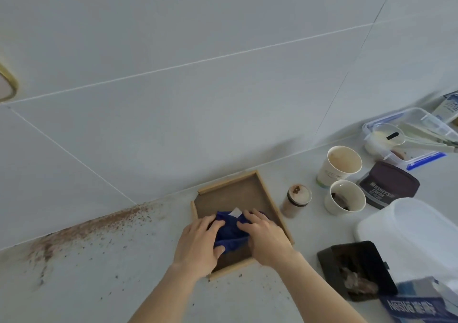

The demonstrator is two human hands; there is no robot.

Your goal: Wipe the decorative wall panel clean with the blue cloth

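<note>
Both bare forearms reach up from the bottom edge of the frame toward its lower centre, palms down. The left hand (200,242) curls over the left side of the blue cloth (229,236), its thumb tucked against the fabric's lower fold; the right hand (266,238) presses flat on the cloth's right side with the fingers spread toward a small white tag (235,213). Both hands have hold of the cloth, bunched between them.

The cloth is deep blue, soft and crumpled. It lies on the decorative panel (238,194), a square of dull brown board edged with pale wooden strips, flat on the pale grey countertop (111,285) just below the tiled wall (198,99). Brown powder (81,231) is speckled along the counter's back edge at lower left. To the right stand two paper cups (340,166), a small lidded jar (297,200) and a dark cocoa tub (389,185).
</note>
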